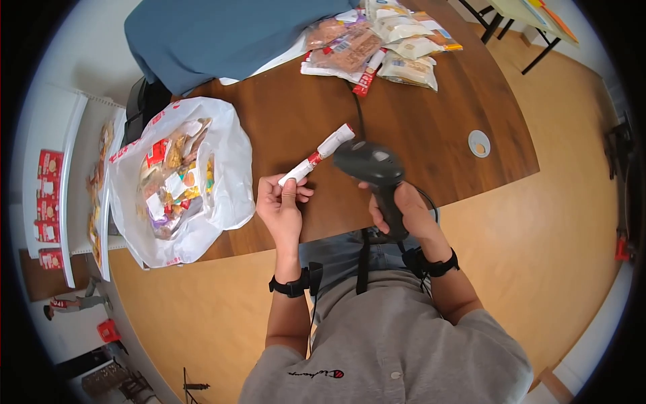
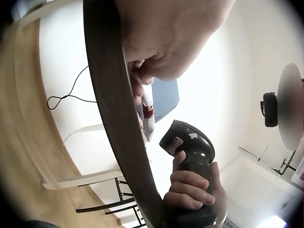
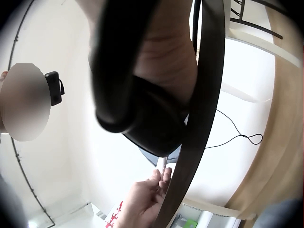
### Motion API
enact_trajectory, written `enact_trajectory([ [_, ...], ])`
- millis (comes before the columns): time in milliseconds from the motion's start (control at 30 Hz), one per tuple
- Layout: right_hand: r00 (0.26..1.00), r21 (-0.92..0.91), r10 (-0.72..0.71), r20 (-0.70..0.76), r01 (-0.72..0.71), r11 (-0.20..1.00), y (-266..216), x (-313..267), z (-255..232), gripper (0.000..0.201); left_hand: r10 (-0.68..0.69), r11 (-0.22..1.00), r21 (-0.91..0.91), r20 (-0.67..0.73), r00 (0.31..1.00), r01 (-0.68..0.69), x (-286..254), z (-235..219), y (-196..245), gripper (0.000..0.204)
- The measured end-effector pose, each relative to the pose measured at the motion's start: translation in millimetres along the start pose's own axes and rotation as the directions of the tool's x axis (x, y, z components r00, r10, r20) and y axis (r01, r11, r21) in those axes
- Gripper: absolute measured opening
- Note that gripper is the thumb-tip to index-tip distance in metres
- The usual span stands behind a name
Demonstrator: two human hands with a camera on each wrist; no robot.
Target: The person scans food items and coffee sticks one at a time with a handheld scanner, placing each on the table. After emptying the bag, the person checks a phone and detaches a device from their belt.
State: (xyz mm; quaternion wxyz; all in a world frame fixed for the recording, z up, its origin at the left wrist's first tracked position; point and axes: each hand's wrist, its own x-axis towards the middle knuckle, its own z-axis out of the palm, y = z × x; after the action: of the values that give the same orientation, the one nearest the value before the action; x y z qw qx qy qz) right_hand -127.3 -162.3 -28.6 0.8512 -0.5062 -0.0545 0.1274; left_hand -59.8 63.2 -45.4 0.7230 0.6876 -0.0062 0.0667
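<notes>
My left hand [image 1: 281,205] pinches one end of a slim white stick-shaped packet [image 1: 333,141] with a red band, between thumb and fingers, above the wooden table [image 1: 289,114]. The packet's free end points up and to the right. My right hand [image 1: 416,212] grips the handle of a black barcode scanner [image 1: 367,161], whose head lies close to that free end in the head view. From the left wrist, the fingers curled around the scanner handle [image 2: 192,183] show plainly. In the right wrist view the dark scanner [image 3: 152,126] covers most of the packet.
A white plastic bag [image 1: 232,141] of packaged snacks stands at the left. Several snack packs [image 1: 350,50] are piled at the far side, next to a blue cloth [image 1: 202,40]. A cable [image 1: 358,108] crosses the table. A round cable-hole cover [image 1: 479,143] sits toward the right edge.
</notes>
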Motion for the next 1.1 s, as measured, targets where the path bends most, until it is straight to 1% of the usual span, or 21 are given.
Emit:
enact_trajectory([
  [133, 1.000, 0.172, 0.021, -0.014, -0.018, 0.985, -2, 7, -10, 0.075, 0.031, 0.999, -0.022, -0.066, 0.997, -0.032, -10, -12, 17, 0.009],
  [200, 0.999, 0.260, 0.037, -0.030, -0.028, 0.965, 0, 10, -13, 0.077, 0.120, 0.993, 0.007, -0.129, 0.984, -0.120, -11, -28, 32, 0.011],
  [233, 0.999, 0.241, 0.031, -0.019, -0.026, 0.970, -1, 12, -12, 0.077, 0.171, 0.985, 0.020, -0.173, 0.970, -0.171, -9, -39, 42, 0.011],
  [300, 0.999, 0.221, 0.042, -0.025, -0.035, 0.975, 0, 11, -10, 0.076, 0.304, 0.948, 0.187, -0.291, 0.907, -0.257, 5, -71, 57, 0.013],
  [333, 0.998, 0.199, 0.049, -0.033, -0.042, 0.979, 0, 11, -9, 0.076, 0.357, 0.934, 0.156, -0.325, 0.876, -0.323, 15, -93, 60, 0.013],
  [367, 0.998, 0.200, 0.050, -0.031, -0.043, 0.979, 0, 11, -9, 0.076, 0.371, 0.927, 0.220, -0.416, 0.830, -0.303, 25, -105, 68, 0.015],
  [400, 0.998, 0.210, 0.059, -0.030, -0.051, 0.976, 1, 11, -9, 0.075, 0.370, 0.920, 0.290, -0.415, 0.831, -0.265, 36, -128, 70, 0.023],
  [433, 0.997, 0.219, 0.065, -0.031, -0.056, 0.974, 1, 11, -10, 0.075, 0.412, 0.892, 0.379, -0.459, 0.787, -0.246, 46, -132, 77, 0.029],
  [467, 0.998, 0.219, 0.057, -0.037, -0.048, 0.974, 0, 10, -9, 0.075, 0.457, 0.858, 0.462, -0.492, 0.741, -0.222, 53, -132, 82, 0.034],
  [500, 0.998, 0.220, 0.056, -0.039, -0.046, 0.974, -1, 10, -8, 0.074, 0.458, 0.859, 0.458, -0.483, 0.746, -0.231, 55, -130, 85, 0.034],
  [567, 0.997, 0.217, 0.043, -0.067, -0.027, 0.976, -3, 9, -7, 0.073, 0.565, 0.773, 0.609, -0.537, 0.627, -0.175, 59, -119, 91, 0.036],
  [600, 0.998, 0.216, 0.036, -0.053, -0.023, 0.976, -2, 10, -7, 0.072, 0.560, 0.778, 0.601, -0.528, 0.639, -0.185, 61, -108, 88, 0.036],
  [667, 0.998, 0.212, 0.023, -0.052, -0.011, 0.977, -1, 10, -8, 0.071, 0.527, 0.798, 0.498, -0.306, 0.793, -0.339, 57, -67, 81, 0.027],
  [700, 0.999, 0.215, 0.023, -0.047, -0.012, 0.977, -1, 10, -8, 0.070, 0.462, 0.810, 0.481, -0.173, 0.870, -0.335, 57, -43, 76, 0.022],
  [767, 0.999, 0.214, 0.019, -0.044, -0.009, 0.977, 0, 9, -9, 0.069, 0.293, 0.845, 0.448, 0.071, 0.954, -0.293, 63, 12, 69, 0.014],
  [800, 0.999, 0.218, 0.010, -0.037, -0.002, 0.976, 1, 9, -9, 0.068, 0.194, 0.863, 0.436, 0.180, 0.964, -0.255, 70, 37, 67, 0.012],
  [867, 0.999, 0.219, -0.018, -0.040, 0.026, 0.975, -1, 8, -8, 0.067, 0.072, 0.909, 0.373, 0.302, 0.951, -0.187, 97, 71, 46, 0.020],
  [967, 0.995, 0.195, -0.053, -0.090, 0.070, 0.978, -1, 3, -5, 0.067, 0.046, 0.866, 0.450, 0.366, 0.930, -0.219, 127, 117, 25, 0.027],
  [1033, 0.993, 0.190, -0.065, -0.101, 0.083, 0.978, 5, 1, -8, 0.072, -0.081, 0.787, 0.596, 0.354, 0.932, -0.159, 136, 140, 17, 0.032],
  [1067, 0.989, 0.191, -0.088, -0.122, 0.110, 0.975, 6, 0, -9, 0.072, -0.073, 0.785, 0.592, 0.382, 0.921, -0.183, 137, 148, 13, 0.032],
  [1100, 0.987, 0.240, -0.073, -0.144, 0.106, 0.965, 6, -2, -8, 0.071, -0.020, 0.729, 0.642, 0.369, 0.929, -0.239, 136, 153, 9, 0.033],
])
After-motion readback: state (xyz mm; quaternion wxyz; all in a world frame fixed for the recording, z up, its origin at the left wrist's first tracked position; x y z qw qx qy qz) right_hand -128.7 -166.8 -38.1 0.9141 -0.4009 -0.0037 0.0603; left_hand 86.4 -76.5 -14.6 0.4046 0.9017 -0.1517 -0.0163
